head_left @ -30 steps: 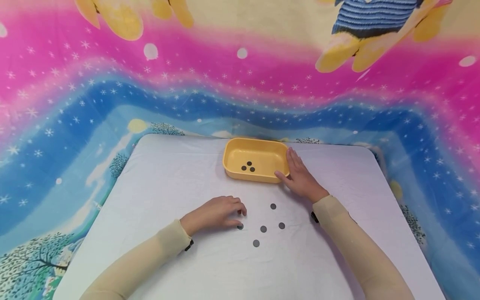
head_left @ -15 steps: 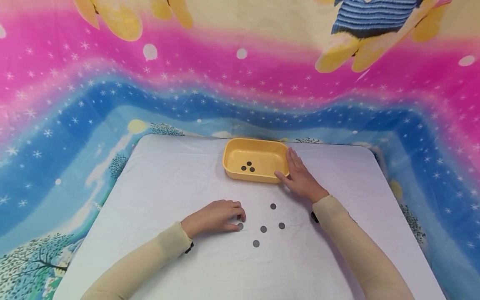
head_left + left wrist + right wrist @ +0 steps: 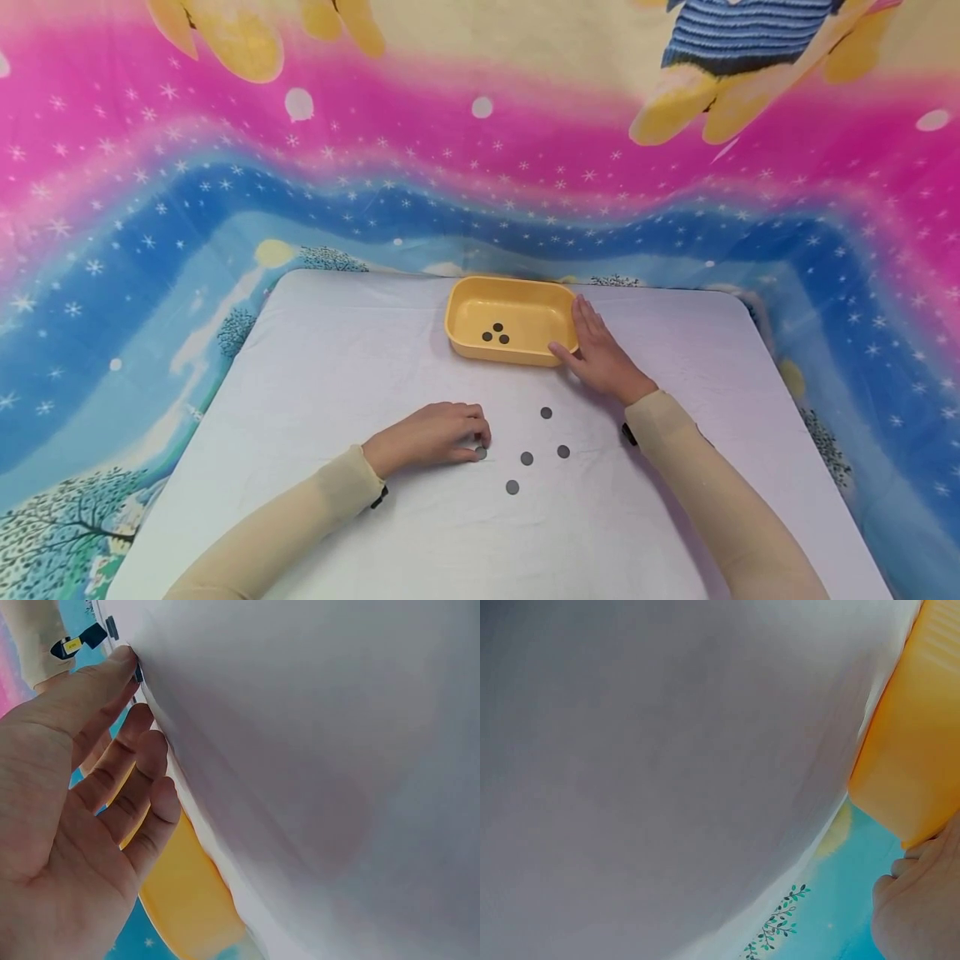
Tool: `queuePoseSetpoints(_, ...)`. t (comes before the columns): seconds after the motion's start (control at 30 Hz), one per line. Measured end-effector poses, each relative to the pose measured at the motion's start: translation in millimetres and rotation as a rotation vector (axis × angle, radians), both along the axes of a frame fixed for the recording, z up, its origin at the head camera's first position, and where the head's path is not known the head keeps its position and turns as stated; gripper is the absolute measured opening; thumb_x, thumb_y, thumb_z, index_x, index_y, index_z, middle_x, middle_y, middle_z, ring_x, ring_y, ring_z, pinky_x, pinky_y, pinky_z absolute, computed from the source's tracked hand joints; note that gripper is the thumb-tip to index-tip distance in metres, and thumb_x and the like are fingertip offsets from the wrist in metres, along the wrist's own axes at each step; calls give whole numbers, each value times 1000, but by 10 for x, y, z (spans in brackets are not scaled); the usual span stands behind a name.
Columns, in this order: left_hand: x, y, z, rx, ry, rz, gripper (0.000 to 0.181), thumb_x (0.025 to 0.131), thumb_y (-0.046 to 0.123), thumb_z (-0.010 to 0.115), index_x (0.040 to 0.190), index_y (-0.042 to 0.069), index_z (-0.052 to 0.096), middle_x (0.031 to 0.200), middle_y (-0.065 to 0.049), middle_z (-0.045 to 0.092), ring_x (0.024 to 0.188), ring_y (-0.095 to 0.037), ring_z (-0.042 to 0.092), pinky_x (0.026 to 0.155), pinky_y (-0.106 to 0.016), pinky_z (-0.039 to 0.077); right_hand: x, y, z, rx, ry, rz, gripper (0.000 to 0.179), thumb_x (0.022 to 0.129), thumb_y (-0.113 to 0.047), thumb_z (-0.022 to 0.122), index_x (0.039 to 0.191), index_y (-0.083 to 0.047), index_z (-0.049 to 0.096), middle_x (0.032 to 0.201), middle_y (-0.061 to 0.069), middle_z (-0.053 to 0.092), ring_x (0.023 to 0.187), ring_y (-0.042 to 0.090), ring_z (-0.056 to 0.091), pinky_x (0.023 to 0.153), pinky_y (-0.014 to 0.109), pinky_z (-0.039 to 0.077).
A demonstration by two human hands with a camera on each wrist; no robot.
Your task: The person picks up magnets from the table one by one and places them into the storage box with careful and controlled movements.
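In the head view, my left hand [image 3: 435, 434] is low over the white table with its fingers bent. Its thumb and index finger pinch the edges of a small dark grey disc [image 3: 482, 454], which looks flat on the cloth. The left wrist view shows the dark disc [image 3: 139, 673] partly hidden at the thumb tip. My right hand [image 3: 602, 354] rests against the right end of a yellow rectangular box [image 3: 510, 355], fingers straight along the outside, thumb at the near corner of the rim. Three dark discs [image 3: 498, 327] lie inside the box.
Several more dark discs [image 3: 527, 458] lie loose on the table between the hands, including one disc [image 3: 546, 412] nearer the box. The white-covered table [image 3: 360, 333] ends just behind the box, where a colourful printed cloth [image 3: 480, 192] hangs.
My left hand's fingers have dropped slightly and closed in on the disc at the thumb. My right hand, the box and the other discs have stayed put.
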State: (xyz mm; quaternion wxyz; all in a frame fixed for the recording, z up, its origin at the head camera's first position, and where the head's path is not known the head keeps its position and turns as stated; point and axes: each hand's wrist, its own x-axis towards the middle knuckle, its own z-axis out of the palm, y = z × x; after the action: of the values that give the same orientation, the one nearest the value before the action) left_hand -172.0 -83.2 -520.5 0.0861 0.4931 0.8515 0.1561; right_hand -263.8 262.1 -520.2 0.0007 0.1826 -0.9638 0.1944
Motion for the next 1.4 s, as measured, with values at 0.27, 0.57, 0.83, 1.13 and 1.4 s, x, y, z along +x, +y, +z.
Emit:
queuePoseSetpoints(0.27, -3, 11, -13, -4, -13, -1, 17, 91, 33, 74, 106, 27, 69, 103, 14, 59, 90, -2, 54, 84, -24, 50, 4, -3, -2, 2, 1, -2, 99, 98, -68, 39, 159, -7, -9, 166, -1, -19, 154, 21, -11, 125, 46, 3)
queuePoseSetpoints(0.57, 7, 15, 14, 11, -53, 12, 17, 90, 30, 76, 100, 27, 63, 94, 14, 58, 85, -1, 51, 79, -23, 47, 5, 2, 4, -4, -6, -6, 99, 98, -68, 40, 159, -9, -10, 165, -1, -19, 153, 19, -13, 124, 48, 4)
queuePoseSetpoints(0.83, 6, 19, 5, 38, -85, 1, 16, 89, 25, 76, 96, 27, 62, 87, 15, 57, 80, 0, 50, 74, -20, 44, -11, 17, -26, -7, 8, 9, 98, 99, -65, 41, 159, -8, -11, 167, 8, -14, 155, 31, -4, 124, 49, 4)
queuePoseSetpoints(1.13, 5, 24, 13, 41, -92, -3, 13, 91, 25, 74, 95, 28, 62, 84, 19, 55, 78, -1, 52, 73, -19, 44, -27, 24, -40, -2, 7, 7, 98, 99, -66, 40, 159, -9, -12, 168, 11, -11, 154, 20, -13, 124, 49, 4)
queuePoseSetpoints(1.4, -27, 25, 11, 68, -97, -14, 9, 93, 21, 70, 97, 27, 64, 85, 18, 55, 78, -2, 54, 73, -19, 44, -17, 22, -27, -3, 3, 7, 99, 99, -66, 41, 158, -9, -13, 168, 10, -12, 155, 32, -4, 124, 50, 5)
